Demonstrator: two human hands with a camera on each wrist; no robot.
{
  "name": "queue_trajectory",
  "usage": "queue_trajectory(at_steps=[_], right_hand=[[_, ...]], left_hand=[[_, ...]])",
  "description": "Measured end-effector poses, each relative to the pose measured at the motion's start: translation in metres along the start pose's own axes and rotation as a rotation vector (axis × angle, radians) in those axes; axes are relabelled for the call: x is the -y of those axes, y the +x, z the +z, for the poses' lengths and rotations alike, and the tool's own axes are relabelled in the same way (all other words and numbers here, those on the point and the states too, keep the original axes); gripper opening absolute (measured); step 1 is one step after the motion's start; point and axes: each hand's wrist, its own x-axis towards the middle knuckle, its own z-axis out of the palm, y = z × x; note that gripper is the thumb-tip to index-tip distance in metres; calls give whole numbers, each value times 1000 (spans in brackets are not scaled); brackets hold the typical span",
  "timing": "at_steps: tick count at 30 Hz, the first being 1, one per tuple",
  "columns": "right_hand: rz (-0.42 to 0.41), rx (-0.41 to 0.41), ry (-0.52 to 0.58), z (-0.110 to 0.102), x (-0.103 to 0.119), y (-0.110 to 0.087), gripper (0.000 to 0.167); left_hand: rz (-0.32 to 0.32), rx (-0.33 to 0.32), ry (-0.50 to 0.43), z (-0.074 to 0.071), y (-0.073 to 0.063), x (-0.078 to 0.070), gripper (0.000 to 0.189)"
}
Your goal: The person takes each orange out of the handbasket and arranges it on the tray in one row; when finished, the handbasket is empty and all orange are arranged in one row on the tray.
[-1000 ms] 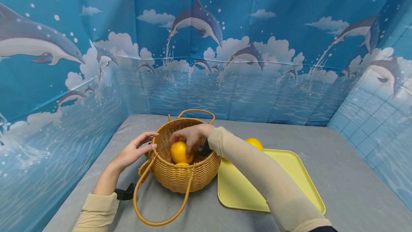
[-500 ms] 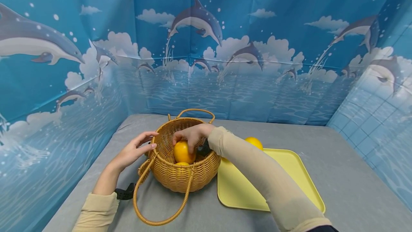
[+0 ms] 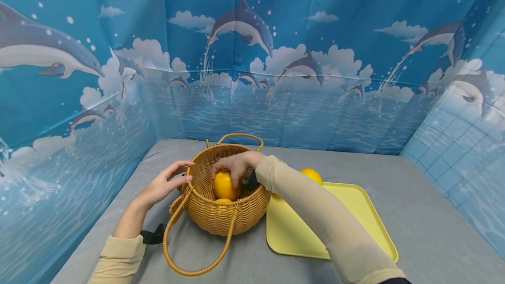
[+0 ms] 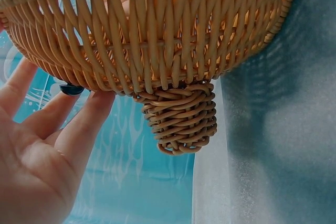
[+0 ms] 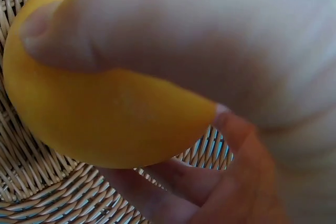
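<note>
In the head view a round wicker basket (image 3: 225, 220) with two looped handles stands on the grey table. My right hand (image 3: 238, 165) reaches into it from above and grips a smooth orange (image 3: 225, 186), thumb on one side and fingers on the other. The right wrist view shows this orange (image 5: 115, 119) close up against the wicker. Part of another orange (image 3: 223, 200) is visible below it in the basket. My left hand (image 3: 159, 187) touches the basket's left rim; in the left wrist view its fairly straight fingers (image 4: 86, 124) lie against the basket's outer side.
A yellow tray (image 3: 293, 236) lies right of the basket, partly under the right forearm. Another orange (image 3: 311, 175) is at its far left corner. One basket handle (image 3: 193, 272) hangs toward the front. Dolphin-printed curtains (image 3: 315, 113) enclose the table.
The right hand and its orange have shifted slightly to the right inside the basket, and the orange has turned a little. The left hand and the basket have stayed in place.
</note>
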Motion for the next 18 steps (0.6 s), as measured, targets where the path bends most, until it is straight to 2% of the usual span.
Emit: queue_trajectory(at_steps=[9, 13, 18], right_hand=[[-35, -75, -38, -6, 6, -3, 65], [-36, -100, 6, -13, 12, -11, 67], [-99, -130, 60, -25, 18, -23, 70]], left_hand=[[6, 7, -4, -1, -1, -1, 44], [10, 13, -8, -1, -1, 0, 43], [11, 16, -13, -1, -1, 0, 43]])
